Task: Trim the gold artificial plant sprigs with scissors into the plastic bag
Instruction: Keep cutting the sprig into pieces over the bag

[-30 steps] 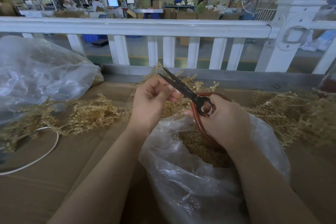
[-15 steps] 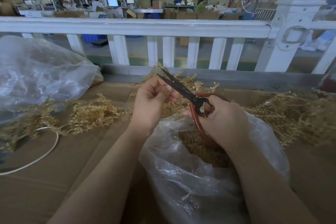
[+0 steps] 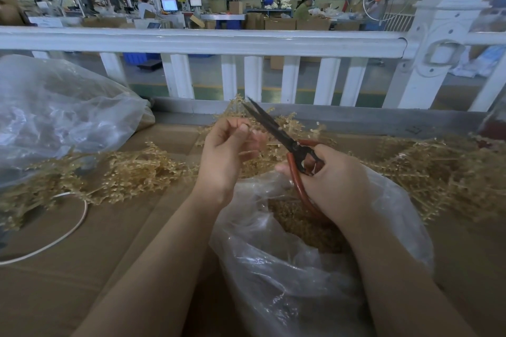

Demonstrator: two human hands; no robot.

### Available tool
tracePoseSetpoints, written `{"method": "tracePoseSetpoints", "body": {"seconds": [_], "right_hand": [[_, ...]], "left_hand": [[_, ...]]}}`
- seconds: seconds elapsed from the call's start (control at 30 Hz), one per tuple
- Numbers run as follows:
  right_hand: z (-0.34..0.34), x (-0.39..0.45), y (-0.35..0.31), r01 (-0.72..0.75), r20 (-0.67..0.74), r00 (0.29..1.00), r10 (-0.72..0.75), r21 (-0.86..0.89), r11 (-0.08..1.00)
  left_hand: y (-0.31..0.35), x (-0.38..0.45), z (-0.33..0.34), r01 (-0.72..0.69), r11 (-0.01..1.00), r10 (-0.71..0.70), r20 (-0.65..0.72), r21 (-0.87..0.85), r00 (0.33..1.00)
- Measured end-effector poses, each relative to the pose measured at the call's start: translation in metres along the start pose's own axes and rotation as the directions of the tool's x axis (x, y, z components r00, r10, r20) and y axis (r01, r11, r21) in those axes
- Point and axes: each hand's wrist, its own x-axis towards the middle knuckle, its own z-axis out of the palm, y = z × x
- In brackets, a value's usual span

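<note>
Fingers (image 3: 242, 128) pinching sprig (image 3: 235, 102), scissors (image 3: 276, 131) beside, fence (image 3: 202, 41) behind

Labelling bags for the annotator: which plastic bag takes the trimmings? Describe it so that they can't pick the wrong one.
Start at the white railing and come down to the cardboard surface nearest the camera. The target plastic bag sits between the person's forearms, right under the scissors, mouth open with gold clippings inside. The other clear bag lies far left against the railing.
</note>
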Motion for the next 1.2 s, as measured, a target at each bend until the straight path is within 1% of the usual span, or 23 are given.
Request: {"method": "tracePoseSetpoints", "body": {"seconds": [0.1,0.17,0.23,0.3,0.33,0.4,0.53,0.67,0.9,1.0,1.2], "right_hand": [[-0.003,-0.003,-0.005,-0.009,-0.152,0.987,0.040,0.200,0.980],[-0.007,-0.002,-0.008,-0.051,-0.193,0.975,0.111,0.292,0.955],[-0.009,0.000,-0.008,-0.134,-0.155,0.968,0.197,0.345,0.929],[-0.008,0.003,-0.006,-0.229,-0.072,0.957,0.281,0.407,0.884],[-0.008,0.004,-0.006,-0.264,-0.030,0.951,0.308,0.439,0.859],[-0.008,0.005,-0.008,-0.285,0.033,0.950,0.312,0.506,0.814],[-0.008,0.006,-0.010,-0.261,0.115,0.962,0.249,0.664,0.701],[-0.009,0.006,-0.006,-0.223,0.099,0.969,0.225,0.735,0.641],[-0.011,0.005,-0.008,-0.204,0.092,0.975,0.204,0.738,0.643],[-0.011,0.005,-0.011,-0.188,0.088,0.979,0.183,0.735,0.651],[-0.011,0.006,-0.011,-0.193,0.104,0.979,0.176,0.753,0.629]], "left_hand": [[0.005,0.002,-0.001,0.156,0.956,-0.173,-0.049,-0.250,0.984],[0.007,0.004,-0.002,0.211,0.910,-0.242,-0.045,-0.356,0.969],[0.009,0.004,-0.002,0.248,0.875,-0.276,-0.008,-0.416,0.961],[0.008,0.005,-0.002,0.285,0.840,-0.303,0.037,-0.461,0.952],[0.008,0.005,-0.001,0.304,0.825,-0.316,0.057,-0.476,0.947],[0.007,0.005,0.001,0.338,0.797,-0.333,0.103,-0.500,0.937],[0.004,0.004,0.004,0.372,0.789,-0.342,0.154,-0.489,0.927],[0.004,0.002,0.005,0.386,0.792,-0.358,0.152,-0.474,0.921],[0.006,0.002,0.005,0.401,0.830,-0.370,0.154,-0.388,0.916],[0.005,0.003,0.002,0.386,0.859,-0.356,0.148,-0.336,0.923],[0.006,0.004,-0.001,0.336,0.910,-0.315,0.122,-0.243,0.941]]}}
